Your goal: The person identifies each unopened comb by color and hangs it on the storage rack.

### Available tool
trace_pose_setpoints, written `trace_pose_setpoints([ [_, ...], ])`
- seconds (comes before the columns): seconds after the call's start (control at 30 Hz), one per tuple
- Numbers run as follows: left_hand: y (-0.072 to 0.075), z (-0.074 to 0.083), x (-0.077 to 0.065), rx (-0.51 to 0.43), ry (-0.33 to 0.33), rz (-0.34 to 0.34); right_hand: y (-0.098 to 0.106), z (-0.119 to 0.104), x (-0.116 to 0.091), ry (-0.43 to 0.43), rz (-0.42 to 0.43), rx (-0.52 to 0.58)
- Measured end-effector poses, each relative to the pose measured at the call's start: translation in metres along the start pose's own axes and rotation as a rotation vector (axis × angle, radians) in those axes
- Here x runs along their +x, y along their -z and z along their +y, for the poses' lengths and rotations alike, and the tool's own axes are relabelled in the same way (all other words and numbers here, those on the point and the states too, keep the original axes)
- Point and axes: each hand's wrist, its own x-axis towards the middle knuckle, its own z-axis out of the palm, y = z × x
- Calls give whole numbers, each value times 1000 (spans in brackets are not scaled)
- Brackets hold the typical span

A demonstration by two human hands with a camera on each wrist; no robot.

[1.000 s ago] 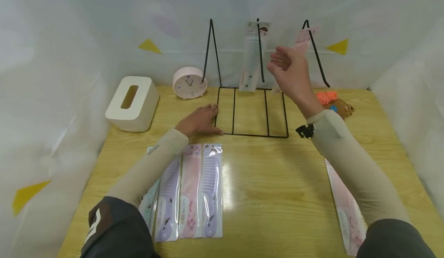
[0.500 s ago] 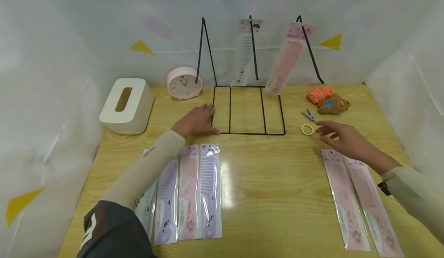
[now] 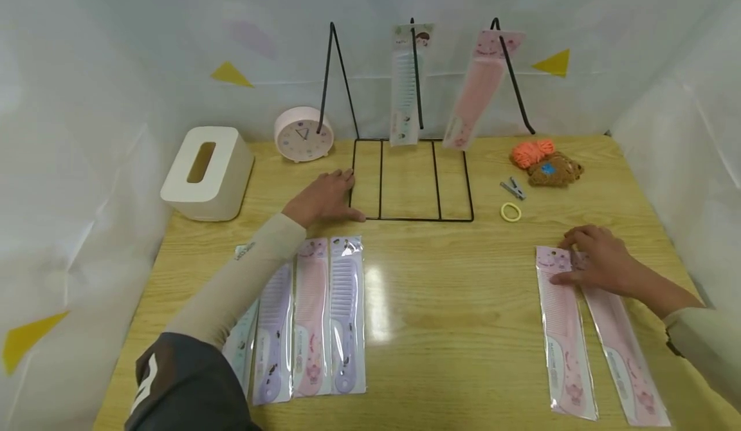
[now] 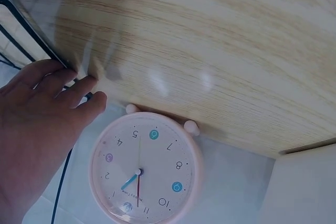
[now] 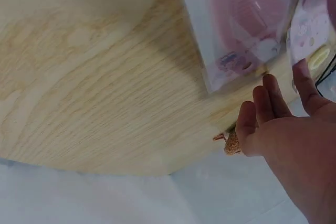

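Left hand (image 3: 327, 197) rests on the left edge of the black wire rack (image 3: 411, 219), fingers relaxed. Right hand (image 3: 602, 260) lies over the outer pink comb packet (image 3: 624, 357), thumb touching the inner pink comb packet (image 3: 564, 341); fingers apart, no grip I can see. Both packets lie on the desk (image 3: 451, 321), right side. Likely trouble: glossy film slipping, or neighbour dragged along, tops being so close.

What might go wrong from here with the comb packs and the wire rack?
The right hand is over two neighbouring pink comb packs, so it may shift both. The hung pink comb pack tilts on its hook and might swing. The left hand touches the wire rack; a bump might slide it.
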Motion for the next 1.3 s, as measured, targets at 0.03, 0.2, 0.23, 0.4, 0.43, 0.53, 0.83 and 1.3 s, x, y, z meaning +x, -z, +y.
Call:
trace_pose_setpoints([
  [0.03, 0, 0, 0, 1, -2, 2, 2, 0, 1, 2, 0, 36],
  [0.2, -3, 2, 4, 5, -22, 17, 19, -8, 5, -49, -59, 275],
  [0.23, -4, 2, 5, 6, -24, 22, 25, -12, 6, -63, -65, 310],
  [0.4, -5, 2, 4, -10, 0, 26, 53, -46, 15, -42, -1, 416],
  [0.43, -5, 1, 4, -15, 5, 23, 58, -55, 18, -31, 29, 430],
  [0.53, -5, 0, 2, -31, 15, 19, 74, -82, 25, 17, 119, 463],
  [0.83, -8, -6, 1, -39, 16, 26, 100, -131, 49, 77, 281, 527],
  [1.3, -9, -7, 1, -62, 17, 21, 129, -165, 82, 61, 565, 557],
])
